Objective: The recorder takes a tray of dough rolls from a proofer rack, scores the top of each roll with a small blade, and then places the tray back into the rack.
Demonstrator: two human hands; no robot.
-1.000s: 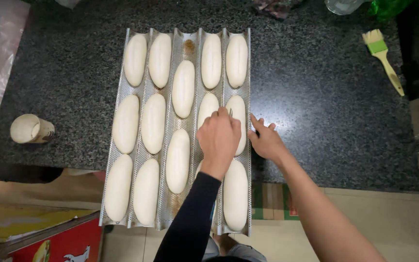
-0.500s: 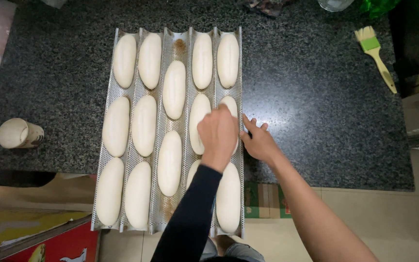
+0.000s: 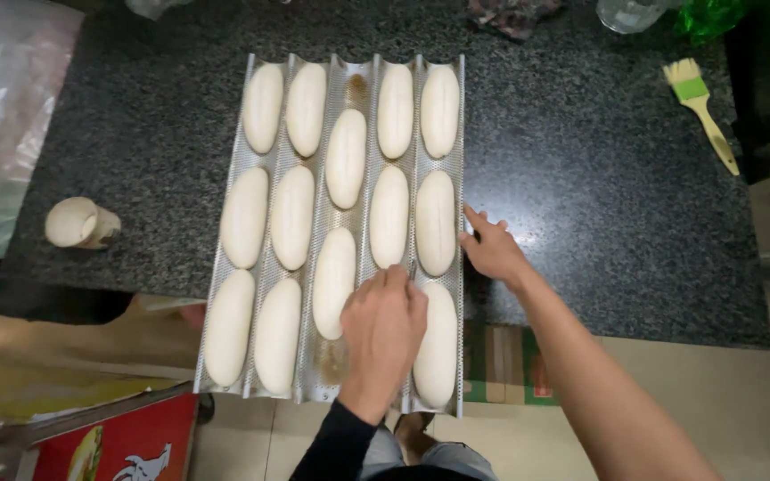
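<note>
On your dark speckled granite counter [image 3: 581, 178], a pastry brush [image 3: 701, 111] with pale bristles, a green ferrule and a wooden handle lies at the far right, well apart from everything else. At your left, a small cream-coloured cup [image 3: 80, 223] lies tipped on its side near the counter's edge. Beyond it you have crumpled clear plastic [image 3: 6, 107]. Below the counter's edge, a red printed box [image 3: 113, 441] shows at lower left, and a striped mat [image 3: 501, 361] lies on the floor.

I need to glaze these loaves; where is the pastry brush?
The pastry brush lies on the dark countertop at upper right, beyond the perforated tray, bristles pointing away.
</note>
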